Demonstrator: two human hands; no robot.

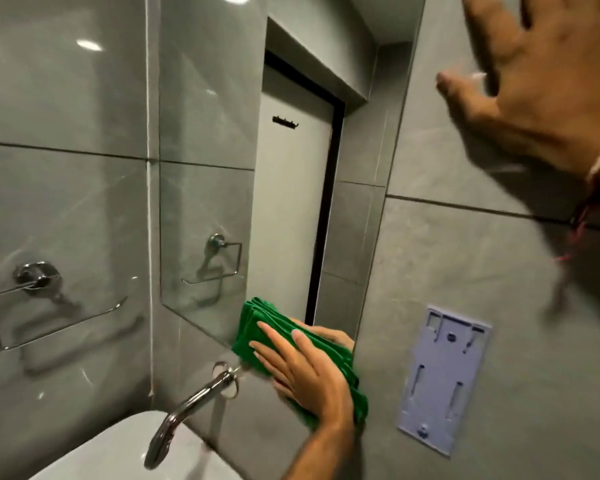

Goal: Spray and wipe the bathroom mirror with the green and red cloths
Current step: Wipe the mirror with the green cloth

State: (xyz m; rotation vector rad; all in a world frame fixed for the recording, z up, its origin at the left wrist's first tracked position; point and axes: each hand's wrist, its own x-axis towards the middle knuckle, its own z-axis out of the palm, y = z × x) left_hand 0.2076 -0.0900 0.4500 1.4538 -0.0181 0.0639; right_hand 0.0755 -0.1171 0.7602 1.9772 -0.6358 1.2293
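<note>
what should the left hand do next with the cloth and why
Probably slide the cloth up and left, back onto the mirror. The left hand presses it flat at the mirror's lower right corner, partly over the tile below, so nearly all the glass lies above it. The right hand is open and holds nothing.

Pressing a folded green cloth (pixel 257 329) flat against the mirror (pixel 205 174) at its lower edge with the left hand (pixel 303 375), just above the tap (pixel 187 407). Holding the right hand (pixel 541 88) raised, fingers spread, before the grey wall (pixel 465 258).
</note>
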